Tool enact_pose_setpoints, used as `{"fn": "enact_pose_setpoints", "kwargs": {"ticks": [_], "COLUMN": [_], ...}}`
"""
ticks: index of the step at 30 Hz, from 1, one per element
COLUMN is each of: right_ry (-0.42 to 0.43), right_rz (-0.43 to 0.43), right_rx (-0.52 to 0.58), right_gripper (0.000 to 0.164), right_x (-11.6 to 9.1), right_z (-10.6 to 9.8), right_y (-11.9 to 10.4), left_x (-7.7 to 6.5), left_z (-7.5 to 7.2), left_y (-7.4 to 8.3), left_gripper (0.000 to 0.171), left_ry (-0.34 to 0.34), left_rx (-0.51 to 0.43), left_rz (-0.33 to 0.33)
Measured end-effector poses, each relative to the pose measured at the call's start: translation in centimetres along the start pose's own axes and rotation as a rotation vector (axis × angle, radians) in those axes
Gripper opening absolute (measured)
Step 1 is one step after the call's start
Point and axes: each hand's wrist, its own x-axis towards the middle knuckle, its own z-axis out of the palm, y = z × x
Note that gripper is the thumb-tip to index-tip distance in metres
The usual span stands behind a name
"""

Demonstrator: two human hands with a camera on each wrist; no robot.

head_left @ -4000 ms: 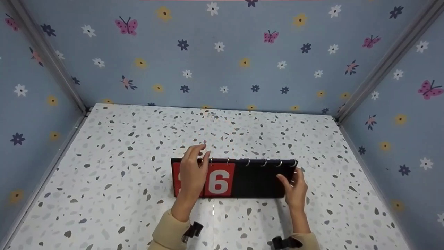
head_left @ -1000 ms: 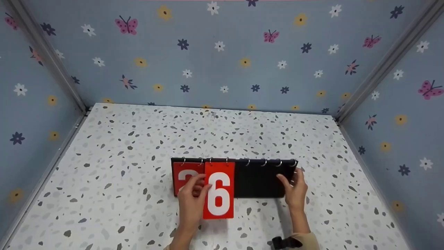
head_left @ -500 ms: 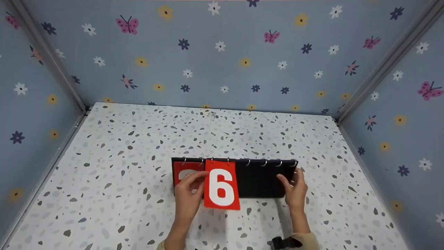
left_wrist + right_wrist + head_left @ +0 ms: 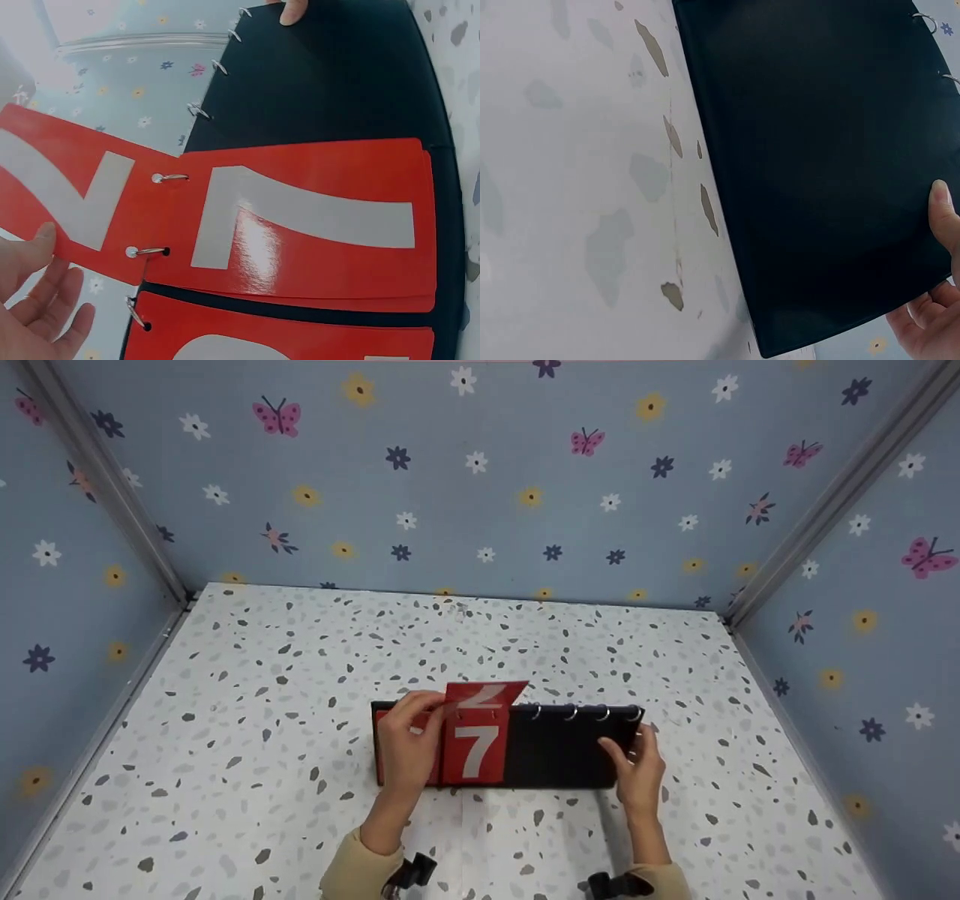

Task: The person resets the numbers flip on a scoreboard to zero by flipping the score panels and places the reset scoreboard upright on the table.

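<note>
A black flip scoreboard [image 4: 562, 750] stands on the table, red number cards hung from metal rings at its left half. My left hand [image 4: 409, 735] pinches a red card [image 4: 487, 694] by its side edge, thumb on the near face and fingers behind. That card [image 4: 75, 191] is tipped up over the rings, part of a white figure showing. Below it a red card with a white 7 [image 4: 477, 750] lies against the board. The leftmost card stack [image 4: 300, 337] is mostly hidden by my left hand in the head view. My right hand [image 4: 641, 776] grips the board's right edge, thumb [image 4: 940, 202] in front, fingers behind.
The table [image 4: 262, 720] is white with grey and dark speckles. Blue panels [image 4: 480, 480] with flowers and butterflies enclose it at the back and both sides. Bare rings [image 4: 574, 711] line the board's right half. Each wrist carries a black camera mount [image 4: 619, 883].
My left hand has risen, swinging the card with the 6 up from the front and over the rings. A 7 now shows in its place. The right hand keeps its grip on the board.
</note>
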Motion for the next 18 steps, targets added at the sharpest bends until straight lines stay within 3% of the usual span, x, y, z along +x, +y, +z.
{"fn": "enact_pose_setpoints", "kwargs": {"ticks": [10,18], "right_ry": [-0.009,-0.009], "right_rz": [0.004,0.008], "right_rx": [0.003,0.009], "right_gripper": [0.039,0.039], "right_x": [0.0,0.1], "right_z": [0.0,0.1], "right_y": [0.0,0.2], "left_x": [1.9,2.9], "left_z": [1.4,2.5], "left_y": [-1.3,-2.5], "left_gripper": [0.011,0.013], "left_ry": [0.039,0.054], "left_rx": [-0.007,0.093], "left_rz": [0.037,0.002]}}
